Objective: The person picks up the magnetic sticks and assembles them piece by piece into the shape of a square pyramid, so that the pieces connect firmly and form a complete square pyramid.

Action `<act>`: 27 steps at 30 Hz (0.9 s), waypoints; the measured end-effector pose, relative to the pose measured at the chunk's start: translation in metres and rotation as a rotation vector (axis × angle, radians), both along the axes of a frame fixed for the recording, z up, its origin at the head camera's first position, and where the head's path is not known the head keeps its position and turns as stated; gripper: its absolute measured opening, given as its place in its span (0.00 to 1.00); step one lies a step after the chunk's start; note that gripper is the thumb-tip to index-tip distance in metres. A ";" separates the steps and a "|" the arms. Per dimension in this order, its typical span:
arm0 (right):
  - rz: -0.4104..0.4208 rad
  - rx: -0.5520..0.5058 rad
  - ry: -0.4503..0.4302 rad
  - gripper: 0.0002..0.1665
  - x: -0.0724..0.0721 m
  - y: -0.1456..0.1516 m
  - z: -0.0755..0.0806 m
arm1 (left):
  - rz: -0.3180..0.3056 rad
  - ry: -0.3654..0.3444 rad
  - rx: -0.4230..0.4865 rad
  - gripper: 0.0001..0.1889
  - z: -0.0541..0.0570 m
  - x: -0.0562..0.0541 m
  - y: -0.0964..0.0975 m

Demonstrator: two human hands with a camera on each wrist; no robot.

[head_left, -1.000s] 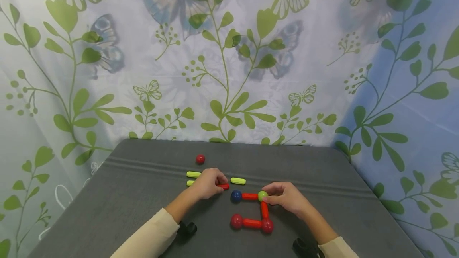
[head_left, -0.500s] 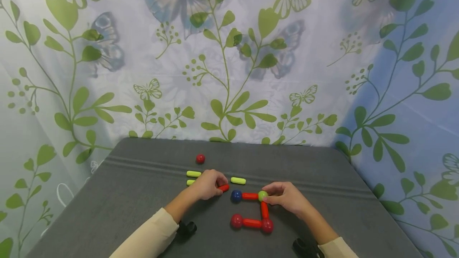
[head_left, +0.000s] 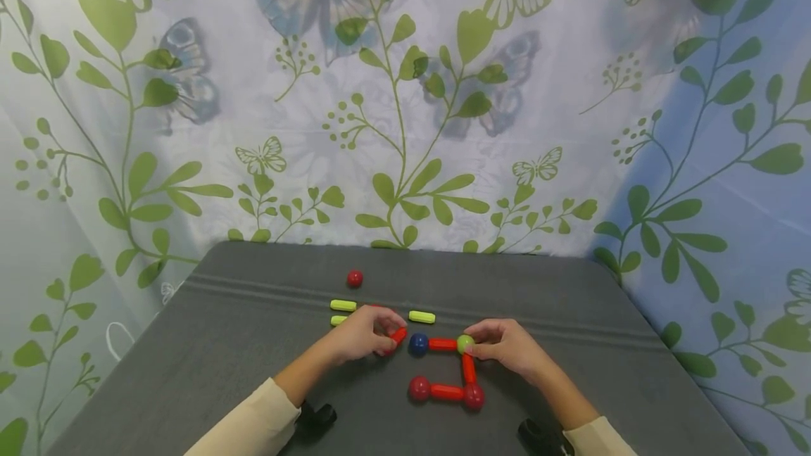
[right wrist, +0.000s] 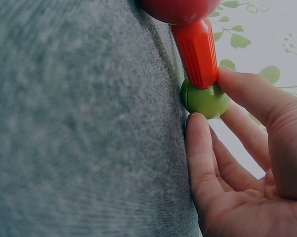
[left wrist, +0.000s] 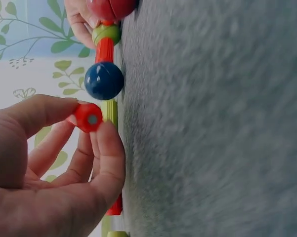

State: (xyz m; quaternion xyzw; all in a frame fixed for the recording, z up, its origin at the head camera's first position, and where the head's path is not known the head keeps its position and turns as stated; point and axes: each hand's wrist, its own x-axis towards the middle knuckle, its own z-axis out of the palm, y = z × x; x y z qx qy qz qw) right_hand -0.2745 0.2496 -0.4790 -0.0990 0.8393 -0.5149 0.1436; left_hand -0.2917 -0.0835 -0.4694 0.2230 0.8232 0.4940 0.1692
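On the counter (head_left: 222, 357), the left hand (head_left: 366, 334) pinches a loose red rod (left wrist: 89, 118) between thumb and fingers, and the right hand (head_left: 507, 348) pinches the green ball (right wrist: 207, 102) of an open frame (head_left: 469, 369) of red rods and balls. The frame's blue ball (head_left: 419, 344) stands in between, near the held rod. Another red rod (left wrist: 116, 205) is mostly hidden behind the left hand, which also partly covers one of two yellow rods (head_left: 343, 305) toward the left edge. A third yellow rod (head_left: 422, 317) lies behind the blue ball; a lone red ball (head_left: 355, 278) sits near the far edge, before a patterned curtain (head_left: 405, 125).
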 end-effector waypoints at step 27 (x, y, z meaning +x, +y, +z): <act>0.007 -0.013 0.004 0.24 -0.001 0.001 -0.001 | 0.165 -0.361 0.345 0.18 -0.008 0.037 0.033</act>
